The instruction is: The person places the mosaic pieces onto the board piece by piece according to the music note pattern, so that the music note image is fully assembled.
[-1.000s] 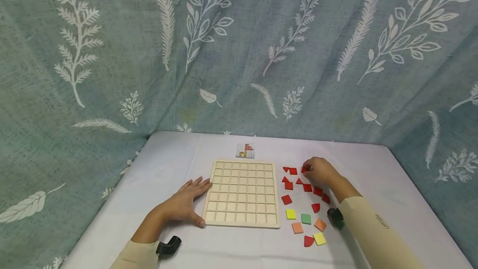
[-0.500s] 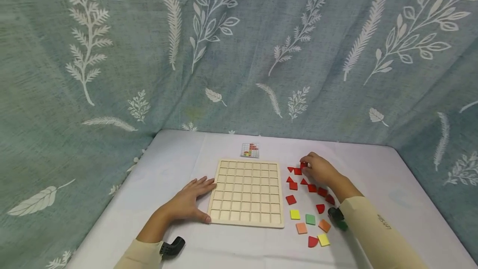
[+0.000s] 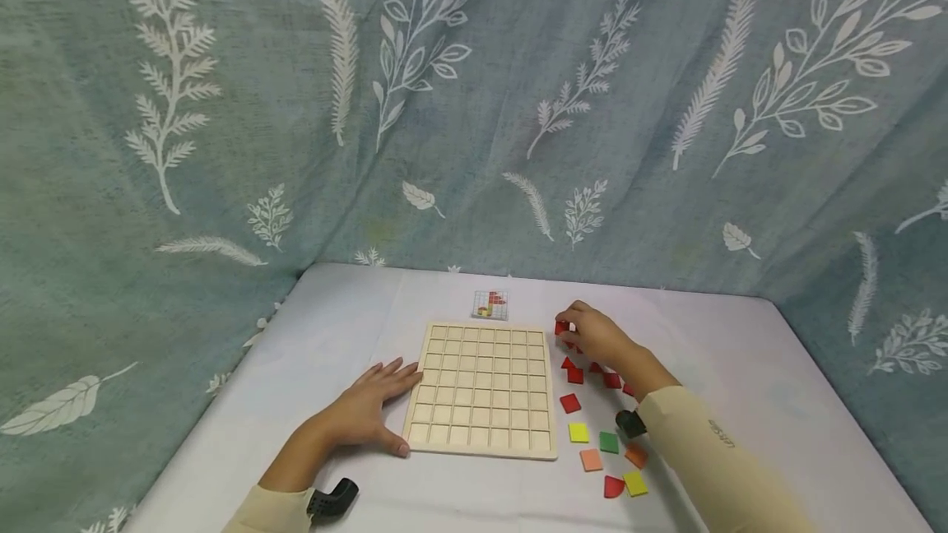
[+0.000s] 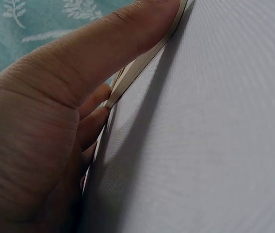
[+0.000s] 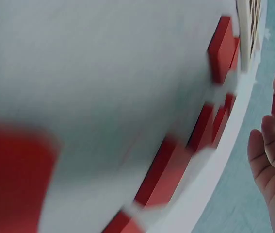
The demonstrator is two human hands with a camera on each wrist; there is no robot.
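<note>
From the head we look forward and down from above the near side of the wooden board (image 3: 480,389), far enough back to take in all of it, the counter (image 3: 363,311) around it and the patterned cloth (image 3: 474,89) beyond. Our left wrist view sits low and very close, left of the board, tilted along its edge; it shares that edge and the left hand (image 3: 370,405) with the head view. Right of the board, our right wrist view skims the counter, rolled sideways, sharing red tiles (image 3: 570,403) and the right hand (image 3: 598,337) with the head view.

Beige sleeves (image 3: 729,471) (dark lettering (image 3: 721,433) on one)
</note>
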